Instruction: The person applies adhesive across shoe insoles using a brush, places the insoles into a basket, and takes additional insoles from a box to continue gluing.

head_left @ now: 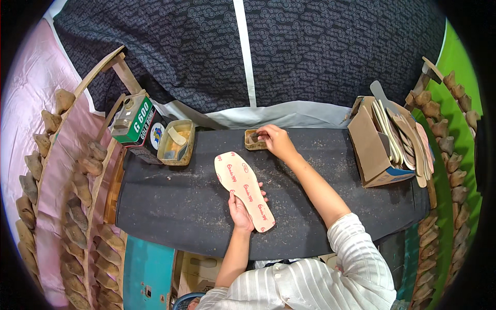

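Note:
My left hand point(241, 213) grips a cream shoe insole point(244, 192) with red print, its thumb on the upper face and fingertips showing past the right edge. The insole is tilted over the middle of the table, its wide end pointing away from me. Farther off, my right hand point(276, 141) reaches to a small yellowish box point(255, 146) near the table's back edge. Its fingers are bent together at the box's right side. A dark bit shows inside by the fingertips; what they pinch, if anything, is hidden.
A green and dark metal can point(138, 126) and a glue-stained tub point(189, 138) with spreaders stand at back left. At right, a cardboard box point(369, 150) holds upright insoles point(395, 134). Racks of wooden shoe lasts point(77, 212) flank the dark, dusty table point(175, 206).

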### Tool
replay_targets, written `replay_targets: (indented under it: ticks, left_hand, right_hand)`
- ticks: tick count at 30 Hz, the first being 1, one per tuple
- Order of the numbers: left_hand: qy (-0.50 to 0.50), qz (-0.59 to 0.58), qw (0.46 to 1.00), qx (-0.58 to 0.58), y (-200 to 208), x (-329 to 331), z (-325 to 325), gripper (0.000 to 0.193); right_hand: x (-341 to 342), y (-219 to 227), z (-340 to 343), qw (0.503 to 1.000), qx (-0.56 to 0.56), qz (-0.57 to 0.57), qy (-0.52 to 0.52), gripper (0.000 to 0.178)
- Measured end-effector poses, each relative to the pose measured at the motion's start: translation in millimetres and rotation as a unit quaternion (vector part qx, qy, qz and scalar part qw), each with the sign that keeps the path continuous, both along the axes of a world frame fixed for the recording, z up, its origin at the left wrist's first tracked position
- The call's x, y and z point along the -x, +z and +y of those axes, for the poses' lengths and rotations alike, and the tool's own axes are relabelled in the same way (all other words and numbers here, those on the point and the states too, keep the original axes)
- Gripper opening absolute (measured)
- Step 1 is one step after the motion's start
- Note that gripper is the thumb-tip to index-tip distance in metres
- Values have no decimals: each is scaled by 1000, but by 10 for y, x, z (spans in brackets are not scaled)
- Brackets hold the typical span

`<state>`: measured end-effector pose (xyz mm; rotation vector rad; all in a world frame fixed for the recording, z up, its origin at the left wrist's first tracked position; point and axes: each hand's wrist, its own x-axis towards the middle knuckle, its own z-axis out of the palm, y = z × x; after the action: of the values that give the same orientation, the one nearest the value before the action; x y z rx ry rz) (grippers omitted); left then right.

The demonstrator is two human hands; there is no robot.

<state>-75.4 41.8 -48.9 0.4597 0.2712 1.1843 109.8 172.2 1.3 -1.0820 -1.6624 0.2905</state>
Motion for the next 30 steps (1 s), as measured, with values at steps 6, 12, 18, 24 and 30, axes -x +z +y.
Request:
replay_targets:
  ticks: [6,12,18,24,30]
  left_hand:
    - [-16,16,999,-27,15,-25,-22,67]
    - [-24,26,999,-39,-14,-6,-64,71]
    - [-65,42,996,-48,-67,-11,-133,68]
    - [-29,-13,999,42,64,-27,-155,53]
    - [-37,16,999,7,-111,-24,-147,59]
  right_hand:
    - [-40,34,-141,995,-28,-86,-40,20]
    - [302,511,-961,984,-114,117,-67,29]
    - [483,634,-1422,985,-170,-2,8,27]
    - [454,461,-1425,981,-150,-62,106,27]
    - [548,579,-1379,978,-196,-50,53,30]
